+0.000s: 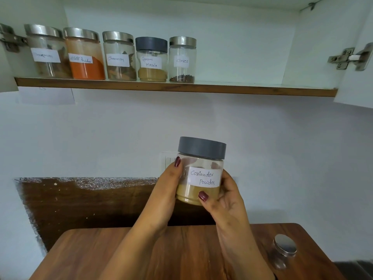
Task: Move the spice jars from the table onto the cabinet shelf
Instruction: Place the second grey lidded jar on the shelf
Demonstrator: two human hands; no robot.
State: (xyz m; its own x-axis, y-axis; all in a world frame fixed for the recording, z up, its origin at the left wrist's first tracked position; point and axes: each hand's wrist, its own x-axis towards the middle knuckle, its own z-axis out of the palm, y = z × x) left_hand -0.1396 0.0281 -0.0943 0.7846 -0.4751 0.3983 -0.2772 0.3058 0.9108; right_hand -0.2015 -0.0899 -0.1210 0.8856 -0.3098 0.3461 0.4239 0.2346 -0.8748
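Observation:
A coriander powder jar [199,172] with a grey lid and a handwritten label is held up in the air above the wooden table [181,253], below the cabinet shelf [242,88]. My left hand [167,190] grips its left side and my right hand [226,197] grips its right side and base. Several labelled jars stand in a row on the left half of the shelf: a brown-spice jar [47,51], a chilli powder jar [84,54], a cinnamon jar [120,56], a garam masala jar [151,59] and a cloves jar [182,60]. One steel-lidded jar [283,249] stands on the table at right.
The shelf's right half is bare up to the cabinet's side wall. Open cabinet doors with metal hinges [349,58] flank the shelf on both sides. A dark wooden panel [80,201] lies against the wall behind the table.

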